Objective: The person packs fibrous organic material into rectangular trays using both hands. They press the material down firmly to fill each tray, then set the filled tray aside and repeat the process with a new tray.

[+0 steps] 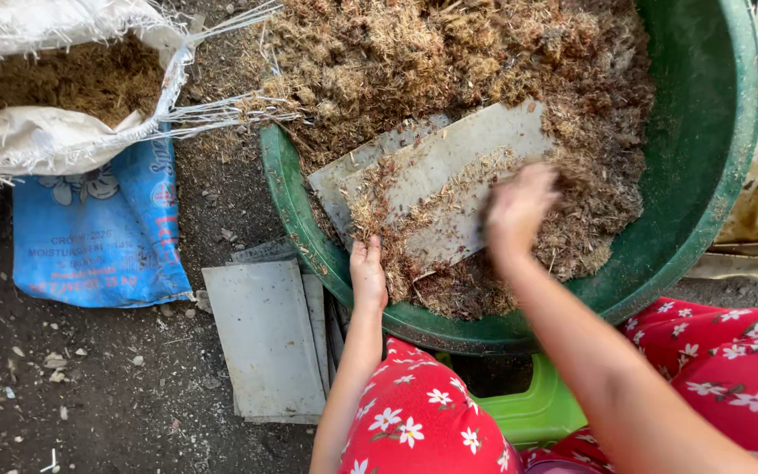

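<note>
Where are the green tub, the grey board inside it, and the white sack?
green tub [712,158], head view, on its bare inner wall at the right.
grey board [462,154], head view, on its bare upper part.
white sack [37,140], head view, on its folded front rim.

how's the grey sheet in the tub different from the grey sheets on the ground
The sheet in the tub lies tilted, strewn with brown fibre, with the left hand at its lower edge and the right hand on it. The sheets on the ground lie flat, stacked, bare and untouched. Both are thin, grey and rectangular.
</note>
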`<move>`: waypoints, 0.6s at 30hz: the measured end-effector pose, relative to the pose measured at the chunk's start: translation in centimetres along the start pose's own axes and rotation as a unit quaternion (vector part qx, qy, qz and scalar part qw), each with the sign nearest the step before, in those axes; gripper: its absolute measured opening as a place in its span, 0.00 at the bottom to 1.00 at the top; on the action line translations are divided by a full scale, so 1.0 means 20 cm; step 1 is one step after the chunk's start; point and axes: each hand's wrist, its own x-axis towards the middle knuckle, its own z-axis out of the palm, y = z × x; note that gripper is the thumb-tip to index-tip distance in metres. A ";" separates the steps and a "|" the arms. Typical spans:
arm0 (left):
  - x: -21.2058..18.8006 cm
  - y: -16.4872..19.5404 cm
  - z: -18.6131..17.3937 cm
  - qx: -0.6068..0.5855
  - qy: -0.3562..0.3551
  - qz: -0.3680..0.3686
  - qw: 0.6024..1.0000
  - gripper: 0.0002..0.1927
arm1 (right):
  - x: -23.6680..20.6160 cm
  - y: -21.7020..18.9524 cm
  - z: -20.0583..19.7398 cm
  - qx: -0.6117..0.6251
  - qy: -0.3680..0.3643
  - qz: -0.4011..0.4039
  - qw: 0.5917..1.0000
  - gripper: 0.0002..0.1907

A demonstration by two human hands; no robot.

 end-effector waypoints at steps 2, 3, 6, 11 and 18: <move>-0.01 0.02 0.02 0.019 0.031 -0.039 0.999 0.28 | -0.26 -0.19 0.18 -0.110 -0.021 -0.188 0.976 0.33; -0.03 0.03 0.02 0.022 0.025 -0.032 0.999 0.29 | -0.35 -0.26 0.25 -0.122 -0.032 -0.246 0.961 0.33; -0.02 0.04 0.03 0.036 0.009 -0.016 0.999 0.32 | -0.40 -0.35 0.35 -0.083 -0.052 -0.405 0.909 0.32; -0.03 -0.01 0.00 0.024 0.044 -0.032 0.998 0.35 | 0.15 -0.19 0.13 -0.230 -0.165 -0.294 0.913 0.18; 0.00 -0.01 0.02 0.101 0.000 -0.045 0.994 0.35 | 0.52 0.07 -0.07 -0.180 0.074 -0.140 0.971 0.25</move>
